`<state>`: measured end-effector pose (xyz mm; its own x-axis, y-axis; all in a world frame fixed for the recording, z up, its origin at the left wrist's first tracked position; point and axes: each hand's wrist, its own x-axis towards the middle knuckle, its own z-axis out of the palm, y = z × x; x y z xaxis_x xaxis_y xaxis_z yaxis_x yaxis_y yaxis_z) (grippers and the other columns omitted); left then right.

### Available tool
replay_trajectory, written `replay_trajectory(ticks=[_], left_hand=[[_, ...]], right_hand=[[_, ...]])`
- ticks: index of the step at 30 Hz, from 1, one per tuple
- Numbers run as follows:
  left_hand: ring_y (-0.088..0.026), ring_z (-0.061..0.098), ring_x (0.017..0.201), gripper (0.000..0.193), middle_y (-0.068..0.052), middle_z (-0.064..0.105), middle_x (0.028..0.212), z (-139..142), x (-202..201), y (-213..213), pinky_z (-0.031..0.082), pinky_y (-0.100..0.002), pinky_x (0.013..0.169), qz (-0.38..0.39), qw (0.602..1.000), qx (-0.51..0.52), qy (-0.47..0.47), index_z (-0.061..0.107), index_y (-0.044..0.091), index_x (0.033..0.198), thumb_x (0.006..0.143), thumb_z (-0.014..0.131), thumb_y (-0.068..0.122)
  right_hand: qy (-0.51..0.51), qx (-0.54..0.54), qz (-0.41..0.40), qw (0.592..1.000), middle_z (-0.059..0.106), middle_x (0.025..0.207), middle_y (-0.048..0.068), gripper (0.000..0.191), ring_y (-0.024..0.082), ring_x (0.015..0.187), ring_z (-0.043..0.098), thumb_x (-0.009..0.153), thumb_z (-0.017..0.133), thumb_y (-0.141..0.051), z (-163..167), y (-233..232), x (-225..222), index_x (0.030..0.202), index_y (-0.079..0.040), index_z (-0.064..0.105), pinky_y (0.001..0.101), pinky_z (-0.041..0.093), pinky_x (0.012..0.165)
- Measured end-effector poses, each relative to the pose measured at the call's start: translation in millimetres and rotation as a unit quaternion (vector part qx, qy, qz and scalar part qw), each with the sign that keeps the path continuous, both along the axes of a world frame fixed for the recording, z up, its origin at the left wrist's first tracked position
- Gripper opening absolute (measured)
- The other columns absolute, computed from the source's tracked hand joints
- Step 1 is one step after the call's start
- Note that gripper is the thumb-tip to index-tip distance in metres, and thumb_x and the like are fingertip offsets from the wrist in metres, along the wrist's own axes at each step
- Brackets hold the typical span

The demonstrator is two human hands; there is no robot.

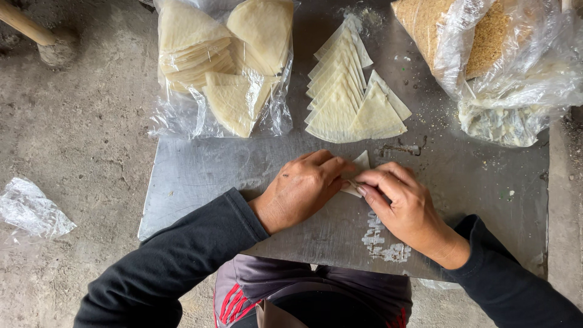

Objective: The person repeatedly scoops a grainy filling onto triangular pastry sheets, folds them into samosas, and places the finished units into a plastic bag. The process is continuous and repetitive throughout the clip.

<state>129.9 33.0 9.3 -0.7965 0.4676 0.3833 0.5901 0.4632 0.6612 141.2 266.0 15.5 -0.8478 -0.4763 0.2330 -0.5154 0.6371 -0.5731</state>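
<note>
My left hand (302, 187) and my right hand (401, 203) meet at the middle of a grey metal table (200, 176). Both press on a pale thin dough wrapper (361, 163), whose pointed corner sticks out above my fingers. Most of the wrapper is hidden under the fingers. Just beyond my hands lies a fanned row of folded triangular wrappers (343, 91), overlapping one another.
A clear plastic bag of stacked wrapper wedges (221, 67) lies at the table's back left. Plastic bags of crumbly tan filling (480, 42) sit at the back right. White paste smears (379, 240) mark the front edge. A crumpled plastic scrap (30, 209) lies on the concrete floor.
</note>
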Motion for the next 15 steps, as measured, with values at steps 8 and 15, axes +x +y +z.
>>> replay_trajectory(ticks=[8,15], left_hand=[[-0.028,0.072,0.082,0.015,-0.007,0.071,0.094,3.5,0.4,-4.1,0.058,-0.039,0.072,0.003,1.0,0.008,-0.006,0.065,0.008,0.103,0.094,0.073,0.018],[-0.027,0.07,0.081,0.017,-0.008,0.068,0.094,3.4,-0.9,-5.8,0.057,-0.039,0.069,-0.017,0.998,-0.038,0.057,0.068,0.006,0.107,0.094,0.071,0.016]], right_hand=[[0.124,0.072,0.07,0.987,0.068,0.097,0.003,0.019,0.018,0.091,0.065,0.09,0.074,-0.011,12.4,-5.9,6.0,0.107,-0.008,0.069,0.0371,0.045,0.09],[0.139,0.1,0.079,0.982,0.061,0.092,-0.001,0.018,0.016,0.088,0.059,0.088,0.077,-0.017,19.8,-12.2,8.0,0.103,-0.009,0.072,0.0366,0.037,0.089]])
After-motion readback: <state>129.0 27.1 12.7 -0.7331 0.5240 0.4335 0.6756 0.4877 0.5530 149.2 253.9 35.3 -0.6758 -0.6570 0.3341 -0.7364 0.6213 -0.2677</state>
